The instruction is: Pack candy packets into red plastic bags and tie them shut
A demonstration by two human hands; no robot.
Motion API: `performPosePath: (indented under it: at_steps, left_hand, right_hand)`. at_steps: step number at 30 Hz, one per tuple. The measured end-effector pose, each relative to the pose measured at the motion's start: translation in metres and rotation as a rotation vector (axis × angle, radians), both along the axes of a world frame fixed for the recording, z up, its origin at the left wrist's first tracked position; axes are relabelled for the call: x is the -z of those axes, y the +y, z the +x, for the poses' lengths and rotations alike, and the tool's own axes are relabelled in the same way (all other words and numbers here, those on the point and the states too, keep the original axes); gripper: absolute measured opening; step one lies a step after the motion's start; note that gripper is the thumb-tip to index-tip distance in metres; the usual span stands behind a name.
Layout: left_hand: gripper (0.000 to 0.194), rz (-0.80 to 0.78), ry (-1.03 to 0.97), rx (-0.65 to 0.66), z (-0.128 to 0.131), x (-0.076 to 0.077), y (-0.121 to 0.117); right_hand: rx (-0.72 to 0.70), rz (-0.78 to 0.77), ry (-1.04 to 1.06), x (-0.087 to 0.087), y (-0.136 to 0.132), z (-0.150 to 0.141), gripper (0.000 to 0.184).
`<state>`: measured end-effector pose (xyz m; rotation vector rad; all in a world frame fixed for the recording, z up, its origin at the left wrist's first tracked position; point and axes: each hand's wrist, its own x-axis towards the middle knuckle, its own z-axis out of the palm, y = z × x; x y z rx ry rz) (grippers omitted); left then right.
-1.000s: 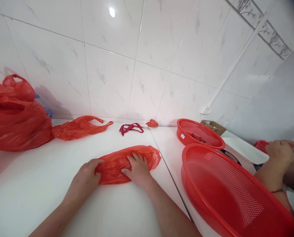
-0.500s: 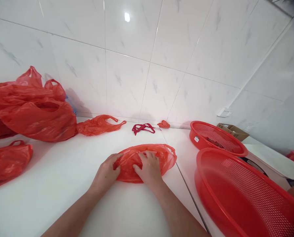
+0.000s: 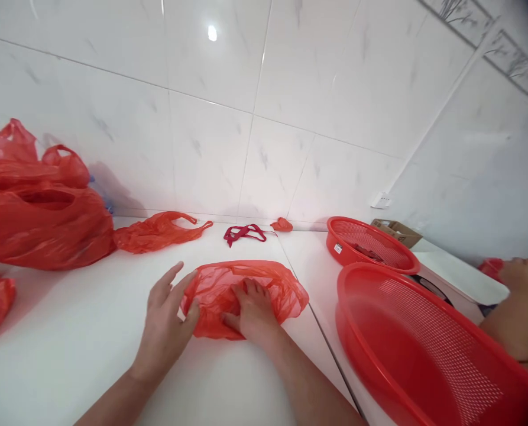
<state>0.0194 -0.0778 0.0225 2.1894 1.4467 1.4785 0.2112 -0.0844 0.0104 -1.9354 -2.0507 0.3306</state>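
A thin red plastic bag point(image 3: 264, 272) lies spread on the white table in front of me, its mouth opened wide. My right hand point(image 3: 252, 310) rests inside the bag's mouth, fingers apart and pressing on the crumpled plastic. Just off the bag's left edge, my left hand point(image 3: 168, 313) is raised with its fingers spread and holds nothing. Beyond the bag, by the wall, lie a dark red strap point(image 3: 245, 234) and a small crumpled red piece of plastic point(image 3: 282, 225).
Filled red bags point(image 3: 46, 222) stand at the left, beside a flat red bag point(image 3: 157, 232). To the right are a big red plastic basket point(image 3: 392, 355), a smaller basket point(image 3: 334, 242) with dark red items, and a cardboard box point(image 3: 399, 232). Another person's arm point(image 3: 518, 307) reaches in at the far right.
My left hand has come off the bag and opened to its left. My right hand has pushed further into the bag, which is spread wider. Another person's arm has come further into view.
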Motion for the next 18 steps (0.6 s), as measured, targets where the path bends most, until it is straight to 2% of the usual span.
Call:
performPosePath:
  at_steps: [2,4,6,7,9,11,14,16,18]
  left_hand:
    - [0.045,0.219,0.123,0.049,-0.001,0.003,-0.007]
    - [0.051,0.344,0.244,0.233,0.001,0.009,-0.014]
    - [0.054,0.348,0.386,0.414,0.006,0.018,-0.017]
    - [0.053,0.33,0.442,0.461,0.009,0.022,-0.017]
    - [0.05,0.272,0.518,0.472,0.016,0.028,-0.013]
    - [0.049,0.162,0.569,0.415,0.021,0.028,-0.009]
    - [0.05,-0.097,0.648,0.326,0.021,0.021,-0.005]
    - [0.049,-0.24,0.671,0.294,0.018,0.014,-0.006]
    - [0.053,-0.357,0.675,0.264,0.014,0.007,-0.007]
  right_hand:
    - [0.001,0.002,-0.024,-0.002,-0.001,-0.001,0.069]
    - [-0.005,0.018,-0.071,-0.005,-0.002,-0.001,0.062]
    - [-0.013,0.044,-0.127,-0.007,-0.003,-0.001,0.049]
    - [-0.012,0.045,-0.138,-0.008,-0.004,-0.001,0.04]
    - [0.007,0.024,-0.085,-0.011,-0.006,0.0,0.027]
    - [0.051,0.039,0.026,-0.015,-0.007,0.003,0.03]
    - [0.135,0.096,0.143,-0.021,-0.006,0.011,0.031]
    - [0.175,0.039,0.193,-0.021,-0.004,0.018,0.027]
    - [0.223,-0.087,0.264,-0.017,-0.001,0.028,0.029]
